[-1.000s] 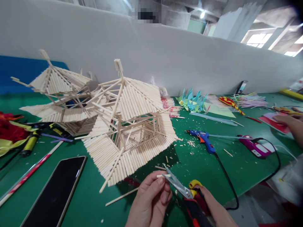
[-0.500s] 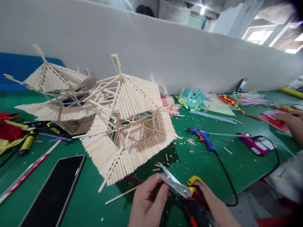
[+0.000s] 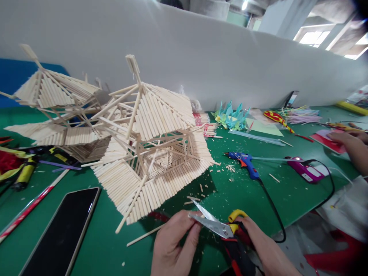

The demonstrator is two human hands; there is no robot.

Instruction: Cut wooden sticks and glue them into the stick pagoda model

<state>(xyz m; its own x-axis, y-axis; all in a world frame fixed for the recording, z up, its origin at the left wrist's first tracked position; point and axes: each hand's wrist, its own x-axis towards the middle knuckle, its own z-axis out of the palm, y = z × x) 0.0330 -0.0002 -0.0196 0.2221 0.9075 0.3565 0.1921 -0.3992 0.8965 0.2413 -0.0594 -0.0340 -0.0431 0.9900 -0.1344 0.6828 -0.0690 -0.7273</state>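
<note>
My left hand (image 3: 174, 243) is closed, thumb and fingers pinching a thin wooden stick (image 3: 145, 235) whose long end juts out to the lower left. The fingers of my right hand (image 3: 255, 241) wrap round the red, black and yellow handles of a pair of scissors (image 3: 220, 229). Its blades are apart, with the tips beside my left fingertips, close to the stick's short end. Just beyond my hands stands a pavilion-like model (image 3: 161, 111) built of wooden sticks, with slatted roofs. Small cut stick pieces (image 3: 201, 188) lie on the green table (image 3: 115, 260) near the blades.
A phone (image 3: 61, 230) lies at the left. Another stick model (image 3: 57, 92) stands behind it. To the right are a blue glue gun (image 3: 244, 163) with its cord, a purple power strip (image 3: 307, 170) and blue folded paper (image 3: 230, 115). Another person's hand (image 3: 349, 143) holds red paper.
The view has shifted slightly, so the models and phone appear farther left. My left hand sits a little farther left, still pinching the stick. The scissors' blades stay apart.
</note>
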